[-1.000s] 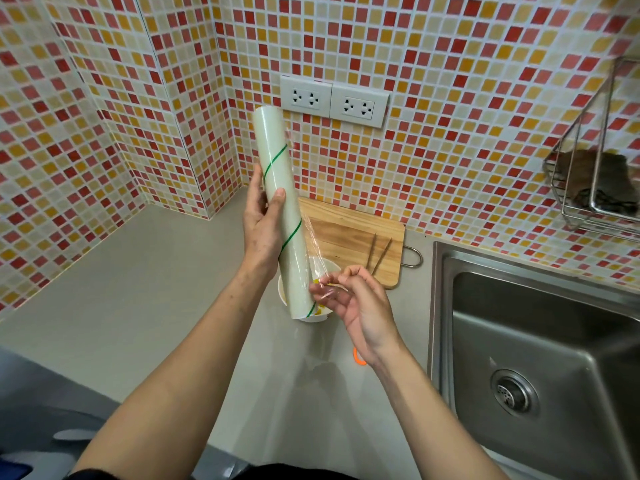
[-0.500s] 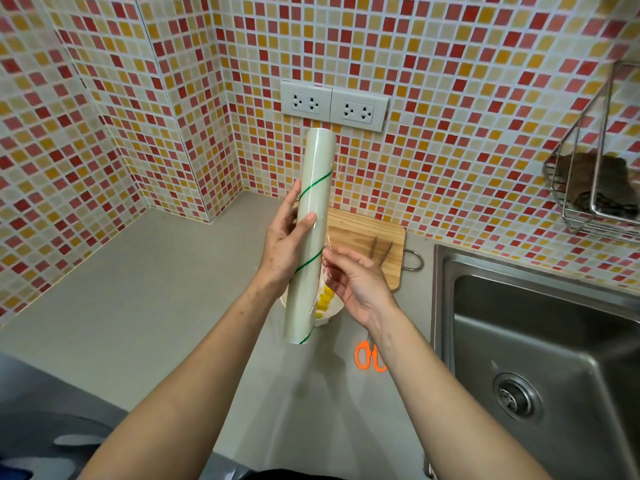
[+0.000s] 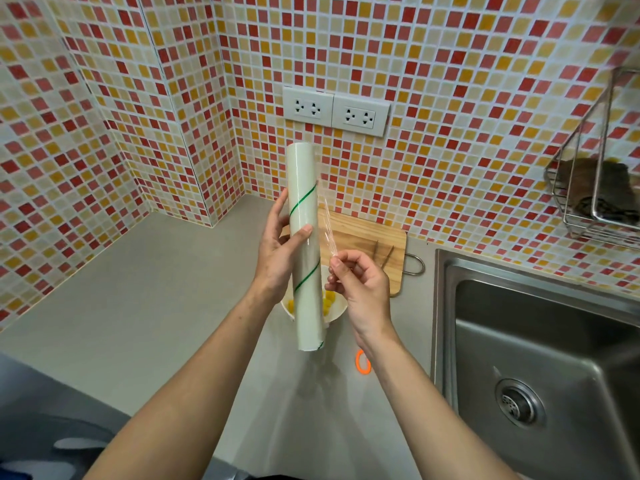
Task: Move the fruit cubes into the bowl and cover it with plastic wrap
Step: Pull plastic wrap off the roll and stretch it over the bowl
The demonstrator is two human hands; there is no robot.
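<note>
Left hand (image 3: 277,254): it grips the roll (image 3: 304,244) near the middle, thumb on the front side, the fingers behind it.
Roll: plastic wrap with a thin green line going around it; it stands almost upright in the air, over the bowl (image 3: 334,315), and hides the middle part of the bowl.
Right hand (image 3: 360,285): it pinches the loose edge of the film (image 3: 329,230) between thumb and fingertips, just to the right of the roll.
Film: a narrow clear strip that goes from the roll down to the right hand; it looks a little wrinkled.
Bowl: white, on the counter (image 3: 145,306), touching the near edge of the board (image 3: 363,237); it is not covered.
Fruit (image 3: 328,301): yellow cubes inside the bowl, seen on both sides of the roll.
Board: wooden, against the tiled wall, with two thin brown sticks (image 3: 382,252) lying on it.
Scissors (image 3: 362,361): only an orange handle shows, on the counter near the right wrist.
Sink (image 3: 540,368): steel, at the right of the counter.
Rack (image 3: 595,188): wire, on the wall above the sink.
</note>
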